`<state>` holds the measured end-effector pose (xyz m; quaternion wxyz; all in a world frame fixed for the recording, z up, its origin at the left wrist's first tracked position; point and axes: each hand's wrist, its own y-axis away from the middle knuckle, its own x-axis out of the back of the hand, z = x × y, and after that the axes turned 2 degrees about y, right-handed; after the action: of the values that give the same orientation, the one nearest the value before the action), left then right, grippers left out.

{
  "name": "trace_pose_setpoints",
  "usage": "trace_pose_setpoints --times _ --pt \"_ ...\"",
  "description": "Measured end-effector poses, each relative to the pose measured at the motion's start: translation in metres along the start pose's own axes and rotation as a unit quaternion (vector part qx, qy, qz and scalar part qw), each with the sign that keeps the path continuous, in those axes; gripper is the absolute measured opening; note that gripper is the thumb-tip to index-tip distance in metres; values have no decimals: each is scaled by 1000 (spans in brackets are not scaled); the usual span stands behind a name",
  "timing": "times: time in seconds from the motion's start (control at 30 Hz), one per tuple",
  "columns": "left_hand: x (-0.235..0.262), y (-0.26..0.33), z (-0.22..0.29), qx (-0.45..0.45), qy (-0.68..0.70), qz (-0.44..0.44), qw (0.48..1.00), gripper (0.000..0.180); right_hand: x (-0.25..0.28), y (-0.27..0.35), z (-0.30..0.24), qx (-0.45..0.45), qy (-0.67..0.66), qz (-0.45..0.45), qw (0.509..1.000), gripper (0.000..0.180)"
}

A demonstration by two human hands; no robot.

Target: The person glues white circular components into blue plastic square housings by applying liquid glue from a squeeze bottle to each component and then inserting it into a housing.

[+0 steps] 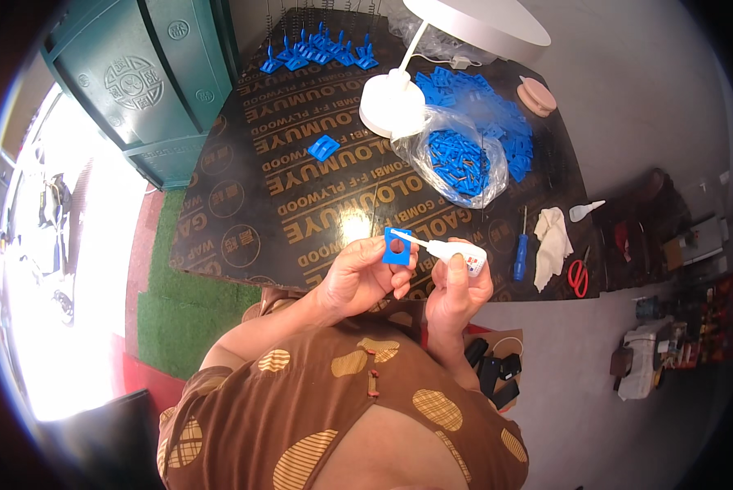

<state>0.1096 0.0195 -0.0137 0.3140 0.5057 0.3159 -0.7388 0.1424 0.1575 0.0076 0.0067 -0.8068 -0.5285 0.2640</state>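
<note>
My left hand (358,279) pinches a small blue square plastic plate (397,259) with a round hole, held up above the near edge of the table. A white squeeze bottle (468,257) with a long thin nozzle is gripped in my right hand (456,298). The nozzle reaches left across the plate's face, its tip at the upper left corner; whether it touches cannot be made out. Farther off on the table lies a single blue plastic piece (324,147).
A clear bag (497,155) of small blue parts sits beside a blue pile (448,86) and a white lamp (391,102). Blue assemblies (322,51) stand at the back. Along the right lie a screwdriver (520,257), a cloth (553,245), red scissors (578,279) and another white bottle (583,211).
</note>
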Motion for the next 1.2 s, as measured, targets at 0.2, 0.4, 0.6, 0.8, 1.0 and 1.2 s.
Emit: trace_pose_setpoints --times 0.2,0.4,0.6,0.8,1.0,1.2 --pt "1 0 0 -1 -3 -1 1000 45 1 0 0 -8 -11 -3 1000 21" --pt "1 0 0 -4 -5 -4 1000 46 -1 0 3 16 59 -2 998 23" --pt "1 0 0 0 0 3 1000 46 0 0 -2 -10 0 2 1000 20" --pt "2 1 0 -4 -2 6 1000 46 2 -3 -2 -47 -85 -10 995 19" --pt "5 -1 0 3 -6 -6 1000 36 10 4 -6 -58 -72 -19 995 19" --pt "6 -1 0 -2 -4 -4 1000 32 13 9 -8 -38 -39 -12 998 21"
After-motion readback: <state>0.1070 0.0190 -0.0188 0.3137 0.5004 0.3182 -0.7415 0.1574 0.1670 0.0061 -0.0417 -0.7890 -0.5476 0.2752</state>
